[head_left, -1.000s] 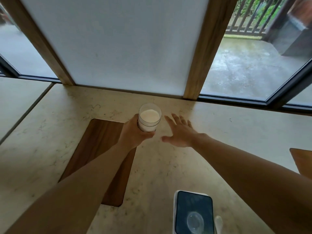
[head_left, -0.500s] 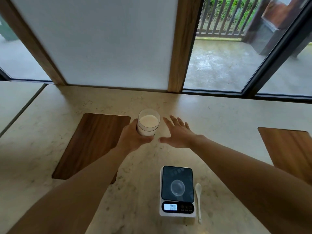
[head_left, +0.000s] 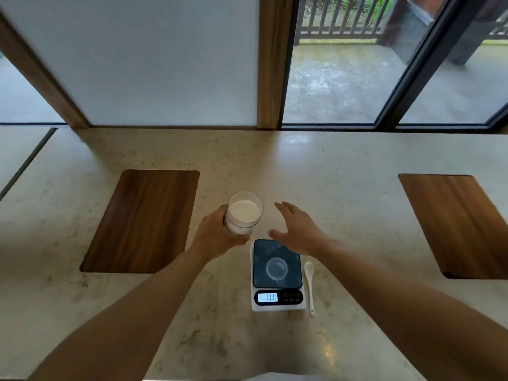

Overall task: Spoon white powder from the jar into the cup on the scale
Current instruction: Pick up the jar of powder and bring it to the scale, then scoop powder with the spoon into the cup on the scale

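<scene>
Wooden boards, two; one jar, one spoon.

scale | lit display | digits blurred, possibly zeros | unreadable

Pale marbled stone countertop is stretching out in front of me, running up to the window frames at its far edge. A seam is splitting off a separate slab at far left. Two dark wooden boards are lying flat on it: one on my left, one on my right, well apart. Between them, nearer me, a white digital scale is sitting with its display lit. A white spoon is lying just beside the scale's right edge, bowl pointing away from me.
</scene>
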